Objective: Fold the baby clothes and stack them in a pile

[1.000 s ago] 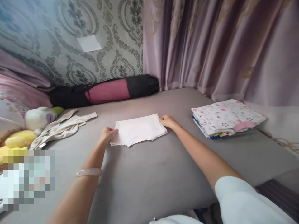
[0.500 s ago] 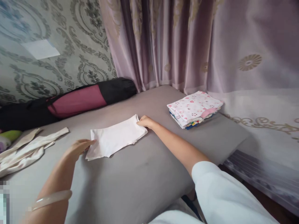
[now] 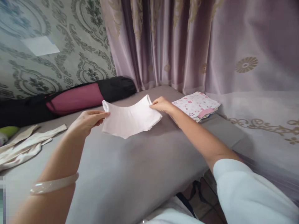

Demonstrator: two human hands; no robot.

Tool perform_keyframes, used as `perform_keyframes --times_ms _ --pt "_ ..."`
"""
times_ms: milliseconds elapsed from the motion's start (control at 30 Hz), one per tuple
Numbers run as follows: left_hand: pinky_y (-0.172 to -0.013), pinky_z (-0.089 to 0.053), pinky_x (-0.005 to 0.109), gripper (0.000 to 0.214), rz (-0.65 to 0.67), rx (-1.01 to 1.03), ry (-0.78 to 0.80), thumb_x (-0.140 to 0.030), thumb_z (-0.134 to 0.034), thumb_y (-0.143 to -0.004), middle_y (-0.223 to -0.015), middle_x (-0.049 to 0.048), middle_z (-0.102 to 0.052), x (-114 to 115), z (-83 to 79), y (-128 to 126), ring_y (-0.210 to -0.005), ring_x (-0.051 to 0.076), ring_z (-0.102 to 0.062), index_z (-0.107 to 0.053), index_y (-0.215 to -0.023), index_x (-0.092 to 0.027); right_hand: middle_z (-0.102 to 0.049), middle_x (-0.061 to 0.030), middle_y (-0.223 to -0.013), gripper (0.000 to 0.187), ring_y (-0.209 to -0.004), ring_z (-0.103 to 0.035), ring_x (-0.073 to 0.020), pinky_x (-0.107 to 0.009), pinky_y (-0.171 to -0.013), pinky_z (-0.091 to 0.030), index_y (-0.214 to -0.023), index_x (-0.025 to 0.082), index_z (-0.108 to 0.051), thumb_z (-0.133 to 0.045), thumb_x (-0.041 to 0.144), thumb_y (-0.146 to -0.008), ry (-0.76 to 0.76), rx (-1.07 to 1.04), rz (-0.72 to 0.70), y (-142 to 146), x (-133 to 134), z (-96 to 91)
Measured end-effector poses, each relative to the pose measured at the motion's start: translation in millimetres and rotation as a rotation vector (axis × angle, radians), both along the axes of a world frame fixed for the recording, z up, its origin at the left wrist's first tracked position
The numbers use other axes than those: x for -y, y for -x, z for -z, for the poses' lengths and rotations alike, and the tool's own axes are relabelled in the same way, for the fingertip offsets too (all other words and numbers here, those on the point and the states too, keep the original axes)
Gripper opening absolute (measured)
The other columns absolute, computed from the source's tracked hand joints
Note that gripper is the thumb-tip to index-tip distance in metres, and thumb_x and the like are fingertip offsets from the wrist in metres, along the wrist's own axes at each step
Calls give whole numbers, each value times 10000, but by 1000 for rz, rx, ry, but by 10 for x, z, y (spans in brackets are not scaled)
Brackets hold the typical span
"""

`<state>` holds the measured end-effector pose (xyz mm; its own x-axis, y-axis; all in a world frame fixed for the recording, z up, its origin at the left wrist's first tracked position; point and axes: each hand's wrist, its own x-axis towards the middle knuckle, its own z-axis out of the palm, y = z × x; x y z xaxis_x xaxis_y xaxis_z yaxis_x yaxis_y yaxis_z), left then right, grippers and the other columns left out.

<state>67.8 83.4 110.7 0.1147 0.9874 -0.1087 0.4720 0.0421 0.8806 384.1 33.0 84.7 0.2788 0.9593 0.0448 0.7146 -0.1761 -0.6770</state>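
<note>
Between my two hands hangs a folded white cloth garment (image 3: pixel 130 119), its upper edge sagging in the middle. I cannot make out which kind of garment it is. My left hand (image 3: pixel 90 122) pinches its left upper corner, and my right hand (image 3: pixel 162 105) pinches the right one. The cloth is lifted above the grey bed sheet (image 3: pixel 140 174). Just beyond my right hand lies a stack of folded clothes (image 3: pixel 196 104), the top one white with pink prints and partly hidden by my forearm.
A long black and pink bag (image 3: pixel 77 99) lies along the patterned wall. Loose cream-white clothes (image 3: pixel 28 147) lie at the left, near a green object (image 3: pixel 9 133). Purple curtains (image 3: pixel 158 46) hang behind the bed. The bed's edge drops off at the lower right.
Both hands have raised the white garment off the bed and moved it right, toward the stack of folded clothes. Its lower edge now hangs free.
</note>
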Motion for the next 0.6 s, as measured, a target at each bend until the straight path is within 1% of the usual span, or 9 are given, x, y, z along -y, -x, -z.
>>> perform_keyframes --times_ms 67,133,200,267,333,400,467,533,600 --pt "-535 -344 223 256 23 97 45 -324 -814 -546 -546 -27 -539 39 -46 -222 -529 83 -442 -678 -670 -147 -707 -24 -695 108 -656 -640 -141 -195 -555 -435 -770 155 -754 -707 252 -760 -28 50 48 -186 87 -178" --pt "-510 -327 218 210 60 189 44 -277 -803 -554 -534 -23 -534 85 -87 -447 -506 74 -438 -658 -627 -144 -665 -17 -605 106 -545 -593 -122 -201 -501 -418 -774 148 -742 -695 243 -780 1 48 117 -348 183 -362" --pt "-498 -319 215 187 87 280 27 -241 -797 -562 -541 -21 -539 135 -121 -678 -498 69 -448 -652 -627 -142 -630 -12 -550 91 -463 -536 -97 -191 -445 -383 -771 130 -717 -683 211 -797 34 25 186 -486 282 -542" --pt "-490 -318 215 183 102 344 25 -226 -794 -571 -554 -18 -552 178 -141 -914 -490 67 -458 -656 -653 -138 -645 -24 -576 71 -452 -522 -77 -169 -418 -346 -785 110 -689 -667 168 -820 42 -27 267 -609 377 -702" --pt "-479 -312 210 186 119 400 29 -223 -791 -582 -568 -19 -563 208 -134 -1153 -480 62 -460 -655 -677 -138 -687 -60 -666 83 -489 -546 -64 -148 -423 -314 -846 74 -663 -619 139 -871 25 -99 354 -727 461 -826" --pt "-466 -300 200 188 148 468 39 -223 -786 -594 -578 -23 -566 229 -94 -1393 -469 55 -457 -649 -695 -143 -717 -113 -791 135 -555 -589 -61 -137 -454 -298 -952 20 -625 -547 128 -930 -1 -154 428 -853 528 -903" --pt "-456 -290 190 181 186 546 67 -229 -776 -617 -587 -27 -569 251 -27 -1627 -463 48 -456 -643 -711 -150 -720 -159 -909 207 -626 -631 -69 -139 -496 -307 -1090 -22 -556 -494 134 -970 -23 -172 492 -994 571 -929" --pt "-449 -282 183 170 222 610 100 -236 -766 -639 -598 -27 -575 283 55 -1851 -460 43 -457 -639 -719 -156 -711 -180 -992 280 -674 -659 -84 -149 -533 -336 -1214 -24 -464 -466 148 -992 -44 -161 558 -1153 594 -910" --pt "-444 -278 178 163 250 650 132 -242 -761 -653 -610 -27 -585 331 138 -2063 -456 39 -456 -637 -722 -161 -698 -193 -1045 308 -719 -680 -107 -163 -565 -374 -1267 -6 -406 -440 145 -1001 -59 -136 615 -1324 605 -858"
